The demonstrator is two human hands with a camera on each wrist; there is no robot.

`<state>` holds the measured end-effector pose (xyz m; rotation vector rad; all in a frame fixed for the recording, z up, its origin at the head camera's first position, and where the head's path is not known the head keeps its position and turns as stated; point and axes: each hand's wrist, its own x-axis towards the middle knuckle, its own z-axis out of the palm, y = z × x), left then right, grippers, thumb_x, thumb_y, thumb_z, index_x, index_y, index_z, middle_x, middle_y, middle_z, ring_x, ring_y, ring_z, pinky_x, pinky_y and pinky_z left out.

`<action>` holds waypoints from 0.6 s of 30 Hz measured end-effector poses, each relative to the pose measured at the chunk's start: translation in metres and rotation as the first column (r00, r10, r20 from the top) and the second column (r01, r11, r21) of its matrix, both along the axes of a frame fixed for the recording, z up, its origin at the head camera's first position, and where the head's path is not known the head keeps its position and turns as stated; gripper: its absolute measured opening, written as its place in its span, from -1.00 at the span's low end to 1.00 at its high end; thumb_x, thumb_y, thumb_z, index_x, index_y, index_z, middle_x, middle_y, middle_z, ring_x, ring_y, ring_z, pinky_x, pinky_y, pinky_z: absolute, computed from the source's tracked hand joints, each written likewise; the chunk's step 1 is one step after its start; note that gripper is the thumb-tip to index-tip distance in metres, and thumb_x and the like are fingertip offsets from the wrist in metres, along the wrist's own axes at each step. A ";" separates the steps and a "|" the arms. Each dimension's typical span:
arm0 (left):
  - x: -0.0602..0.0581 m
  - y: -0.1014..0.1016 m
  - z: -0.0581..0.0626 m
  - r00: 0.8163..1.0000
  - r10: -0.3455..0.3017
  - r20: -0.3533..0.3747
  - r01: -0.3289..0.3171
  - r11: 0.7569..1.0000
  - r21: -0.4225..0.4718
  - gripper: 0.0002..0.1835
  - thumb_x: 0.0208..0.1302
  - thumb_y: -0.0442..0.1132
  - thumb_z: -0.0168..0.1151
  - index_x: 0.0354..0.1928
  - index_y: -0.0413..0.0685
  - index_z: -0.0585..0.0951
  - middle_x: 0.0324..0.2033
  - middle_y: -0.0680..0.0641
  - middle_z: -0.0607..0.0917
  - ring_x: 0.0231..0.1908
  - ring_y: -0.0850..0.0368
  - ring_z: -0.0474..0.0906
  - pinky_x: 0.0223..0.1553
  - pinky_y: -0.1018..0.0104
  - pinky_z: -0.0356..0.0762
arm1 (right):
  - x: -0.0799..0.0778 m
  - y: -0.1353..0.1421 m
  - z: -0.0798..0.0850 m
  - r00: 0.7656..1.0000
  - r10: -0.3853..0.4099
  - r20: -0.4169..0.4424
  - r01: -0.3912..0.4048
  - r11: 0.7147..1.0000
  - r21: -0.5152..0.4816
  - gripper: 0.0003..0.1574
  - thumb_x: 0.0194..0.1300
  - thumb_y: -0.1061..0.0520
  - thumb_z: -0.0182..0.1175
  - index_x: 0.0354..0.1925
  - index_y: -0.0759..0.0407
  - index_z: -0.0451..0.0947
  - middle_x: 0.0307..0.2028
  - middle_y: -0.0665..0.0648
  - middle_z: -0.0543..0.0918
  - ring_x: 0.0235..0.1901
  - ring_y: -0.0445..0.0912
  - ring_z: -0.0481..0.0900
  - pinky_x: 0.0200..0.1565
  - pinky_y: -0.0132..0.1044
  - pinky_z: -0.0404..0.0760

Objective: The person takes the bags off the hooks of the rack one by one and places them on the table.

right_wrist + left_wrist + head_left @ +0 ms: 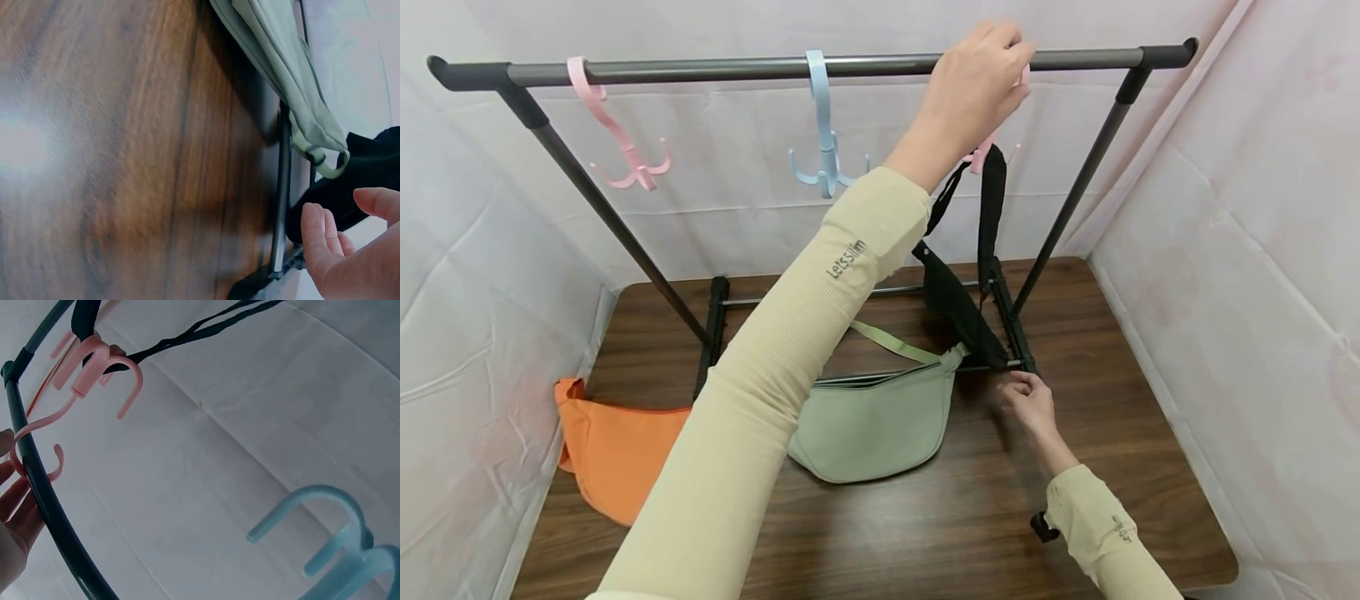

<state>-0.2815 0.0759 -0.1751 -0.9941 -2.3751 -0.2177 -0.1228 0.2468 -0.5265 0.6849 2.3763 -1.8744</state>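
Observation:
At the right part of the rail, my left hand (977,87) pinches a pink hook (37,425) between thumb and fingers where it loops over the bar. A black bag (958,304) hangs from that hook's lower prongs by its strap (992,196), its body slanting down to the rack's base. My right hand (1030,408) is just below the black bag's lower end, fingers loosely bent and holding nothing. In the right wrist view the black bag (369,162) shows beyond those fingers. A sage green bag (872,425) lies to the left of this hand.
The dark metal rack (722,70) stands on a brown wooden table (917,533). Another pink hook (625,150) and a light blue hook (823,125) hang from its rail. An orange bag (617,450) lies at the left, partly behind my left sleeve. White cloth (1247,250) surrounds the table.

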 end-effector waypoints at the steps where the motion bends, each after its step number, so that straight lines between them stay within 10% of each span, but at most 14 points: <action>1: 0.000 0.000 0.000 1.000 0.006 0.009 -0.006 1.000 0.001 -0.68 0.38 -0.18 -0.10 0.04 -0.12 0.52 0.00 -0.04 0.53 0.07 0.13 0.40 0.11 0.43 0.39 | -0.002 0.001 0.001 1.000 -0.004 -0.002 0.004 1.000 0.008 -0.51 0.25 0.29 0.02 0.14 0.43 0.28 -0.18 0.30 0.60 -0.48 -0.40 0.53 -0.30 -0.33 0.63; 9: 0.000 -0.001 -0.001 1.000 0.004 0.003 -0.004 1.000 0.018 -0.68 0.39 -0.24 -0.14 0.04 -0.15 0.53 -0.03 -0.05 0.55 0.05 0.13 0.42 0.12 0.45 0.37 | -0.017 0.012 0.024 0.999 0.000 -0.032 0.000 1.000 0.001 -0.49 0.28 0.27 0.03 0.17 0.42 0.24 -0.34 0.04 0.60 -0.46 -0.40 0.55 -0.36 -0.49 0.59; 18: 0.000 -0.003 -0.004 1.000 0.000 -0.009 0.000 1.000 0.029 -0.70 0.38 -0.27 -0.14 0.01 -0.18 0.53 -0.04 -0.06 0.56 0.02 0.11 0.43 0.09 0.42 0.41 | -0.049 0.009 0.076 0.989 0.037 -0.146 -0.026 0.997 0.078 -0.49 0.28 0.22 0.04 0.17 0.37 0.28 -0.20 0.17 0.55 -0.34 -0.26 0.56 -0.29 -0.47 0.60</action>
